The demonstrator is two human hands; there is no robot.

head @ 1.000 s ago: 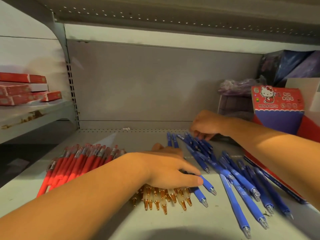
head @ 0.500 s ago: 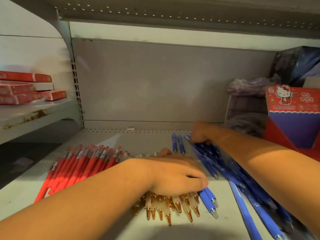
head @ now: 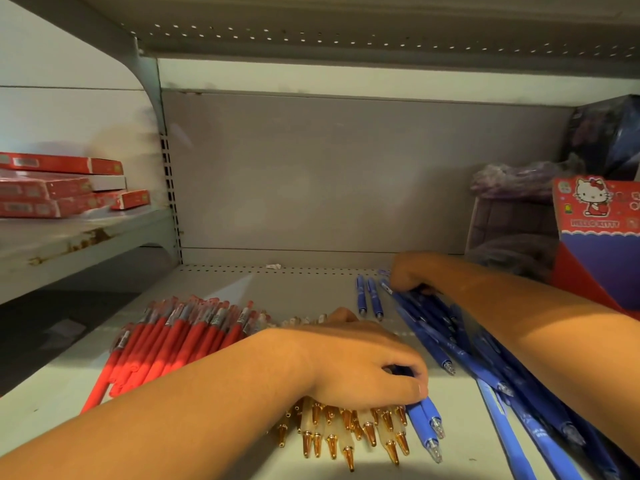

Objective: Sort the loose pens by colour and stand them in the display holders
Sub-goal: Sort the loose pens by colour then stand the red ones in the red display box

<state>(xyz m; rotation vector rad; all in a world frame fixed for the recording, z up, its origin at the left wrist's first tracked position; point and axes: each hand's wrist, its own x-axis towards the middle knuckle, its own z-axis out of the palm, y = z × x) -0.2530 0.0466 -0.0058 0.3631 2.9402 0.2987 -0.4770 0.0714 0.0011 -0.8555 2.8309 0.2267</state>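
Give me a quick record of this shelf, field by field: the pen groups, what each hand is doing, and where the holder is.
red pens: heaped at left, no hand on them
gold-tipped pens: under the left hand, tips toward the camera
left hand: fingers curled round two blue pens
right hand: grips the far ends of the blue pen pile
display box: red, far right, beyond the right arm

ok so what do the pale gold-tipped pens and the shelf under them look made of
Pale pens: frosted translucent plastic barrels, apparently; tips shine like gold-toned metal or plating, can't tell which. Shelf: likely painted sheet metal, matte pale grey, with punched holes along its back edge.
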